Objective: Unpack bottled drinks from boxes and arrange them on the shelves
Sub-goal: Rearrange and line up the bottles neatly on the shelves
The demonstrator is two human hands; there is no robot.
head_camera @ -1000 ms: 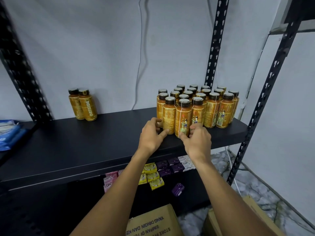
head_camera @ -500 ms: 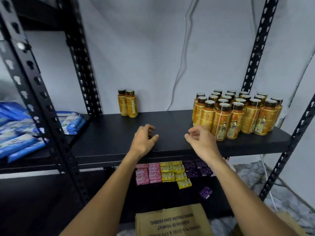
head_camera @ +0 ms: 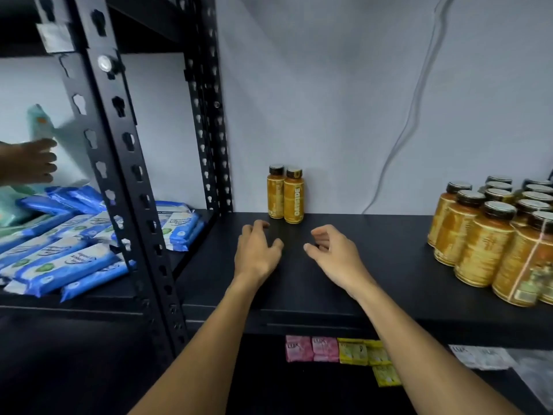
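Far left: another person's hand [head_camera: 31,160] reaches at pale packaging above the blue packets [head_camera: 59,256] on the neighbouring rack; what it holds is too blurred to say.
Left hand [head_camera: 257,250]: empty, fingers loosely spread, hovering over the black shelf [head_camera: 374,265].
Two bottles [head_camera: 285,193]: upright against the wall, just beyond both hands.
Right hand [head_camera: 335,253]: empty too, fingers curled apart.
Bottle cluster [head_camera: 493,244]: standing at the right end, well apart now.
Change: a second ago both hands were squaring up that cluster; they have since let go and swung left.
Meaning: that batch looks settled; the pair probably comes next.
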